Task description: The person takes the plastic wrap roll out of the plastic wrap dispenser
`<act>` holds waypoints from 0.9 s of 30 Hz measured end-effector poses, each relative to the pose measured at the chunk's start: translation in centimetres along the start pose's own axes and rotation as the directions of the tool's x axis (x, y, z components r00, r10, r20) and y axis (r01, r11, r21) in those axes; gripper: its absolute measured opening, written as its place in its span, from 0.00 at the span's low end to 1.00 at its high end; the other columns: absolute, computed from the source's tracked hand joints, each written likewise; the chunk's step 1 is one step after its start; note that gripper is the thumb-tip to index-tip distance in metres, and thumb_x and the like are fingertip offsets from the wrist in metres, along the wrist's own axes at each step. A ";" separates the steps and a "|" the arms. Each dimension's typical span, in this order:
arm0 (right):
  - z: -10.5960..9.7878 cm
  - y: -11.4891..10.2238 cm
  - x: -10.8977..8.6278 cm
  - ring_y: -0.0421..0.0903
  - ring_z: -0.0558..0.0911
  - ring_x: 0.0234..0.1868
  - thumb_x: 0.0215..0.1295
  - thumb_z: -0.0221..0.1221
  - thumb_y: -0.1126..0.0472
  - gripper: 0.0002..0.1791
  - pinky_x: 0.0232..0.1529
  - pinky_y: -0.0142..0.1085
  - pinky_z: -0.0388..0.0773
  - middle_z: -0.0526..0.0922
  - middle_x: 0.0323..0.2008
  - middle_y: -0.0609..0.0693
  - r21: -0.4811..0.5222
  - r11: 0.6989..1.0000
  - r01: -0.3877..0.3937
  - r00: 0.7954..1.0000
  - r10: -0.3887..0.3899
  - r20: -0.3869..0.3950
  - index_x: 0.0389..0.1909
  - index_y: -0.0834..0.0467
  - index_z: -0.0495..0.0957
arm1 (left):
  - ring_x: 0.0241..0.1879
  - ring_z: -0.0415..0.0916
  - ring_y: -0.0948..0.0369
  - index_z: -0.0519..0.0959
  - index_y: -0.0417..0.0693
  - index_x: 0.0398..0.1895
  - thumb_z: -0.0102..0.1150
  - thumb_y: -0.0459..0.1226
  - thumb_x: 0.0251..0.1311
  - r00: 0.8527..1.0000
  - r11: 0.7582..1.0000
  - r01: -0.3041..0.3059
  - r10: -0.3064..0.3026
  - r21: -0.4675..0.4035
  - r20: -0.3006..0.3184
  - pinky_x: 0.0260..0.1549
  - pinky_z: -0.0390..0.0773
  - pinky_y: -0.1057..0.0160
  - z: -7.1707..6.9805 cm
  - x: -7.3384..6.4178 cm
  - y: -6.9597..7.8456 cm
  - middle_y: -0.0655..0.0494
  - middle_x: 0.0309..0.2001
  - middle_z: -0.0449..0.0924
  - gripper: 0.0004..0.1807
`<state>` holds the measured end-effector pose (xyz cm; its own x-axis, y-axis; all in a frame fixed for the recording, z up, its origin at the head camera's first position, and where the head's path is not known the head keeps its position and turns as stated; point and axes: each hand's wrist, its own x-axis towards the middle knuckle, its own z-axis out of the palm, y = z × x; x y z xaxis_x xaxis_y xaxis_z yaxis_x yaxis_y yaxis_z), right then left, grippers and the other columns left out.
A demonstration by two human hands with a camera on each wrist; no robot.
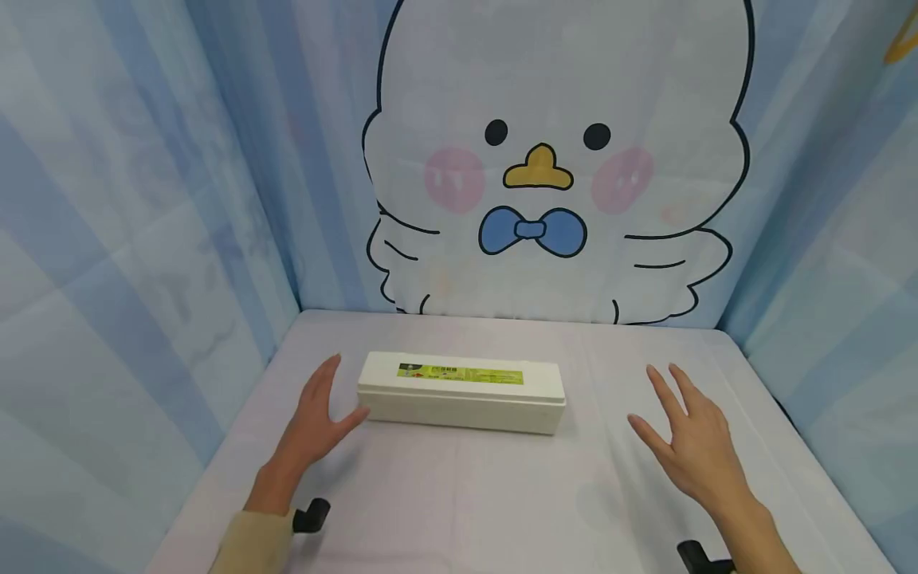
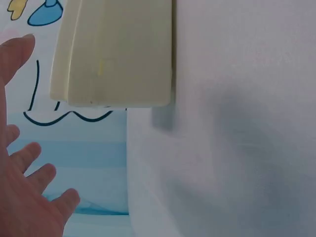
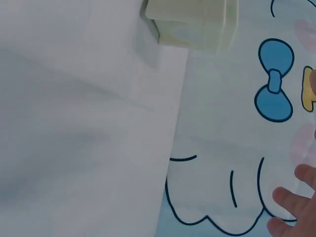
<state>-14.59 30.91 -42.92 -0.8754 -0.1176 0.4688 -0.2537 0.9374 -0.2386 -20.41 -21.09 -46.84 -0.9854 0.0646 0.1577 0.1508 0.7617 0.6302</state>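
Observation:
A long cream plastic box (image 1: 459, 406) with a lidded top lies crosswise on the table, a green and yellow label (image 1: 460, 374) on its lid. My left hand (image 1: 314, 422) is spread at the box's left end, thumb tip overlapping its corner in the head view. In the left wrist view the box (image 2: 118, 54) is above and beyond the spread fingers. To the right, my right hand (image 1: 692, 438) hovers over the table with fingers apart, a wide gap from the box. The right wrist view has the box's end (image 3: 192, 24) at the top and some fingertips (image 3: 291, 200) at the edge.
A white cloth covers the table (image 1: 459, 510). Blue striped curtains (image 1: 129, 239) hang at both sides, and a backdrop with a cartoon bird (image 1: 545, 271) rises behind the far edge. Black wrist mounts (image 1: 311, 516) sit at each forearm.

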 end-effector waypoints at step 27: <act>3.4 -4.5 3.6 0.72 0.59 0.70 0.70 0.61 0.45 0.45 0.60 0.75 0.57 0.53 0.76 0.64 0.156 0.983 -0.094 0.976 0.060 0.210 0.81 0.51 0.50 | 0.78 0.40 0.43 0.34 0.47 0.82 0.72 0.45 0.59 0.977 0.913 0.165 -0.099 -0.372 0.189 0.70 0.53 0.41 3.4 3.4 -2.7 0.40 0.80 0.39 0.62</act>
<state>-17.97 25.14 -43.10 -0.9559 -0.1279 0.2644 -0.2316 0.8817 -0.4111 -24.47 -20.73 -50.58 -0.9926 0.1096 -0.0525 0.0047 0.4665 0.8845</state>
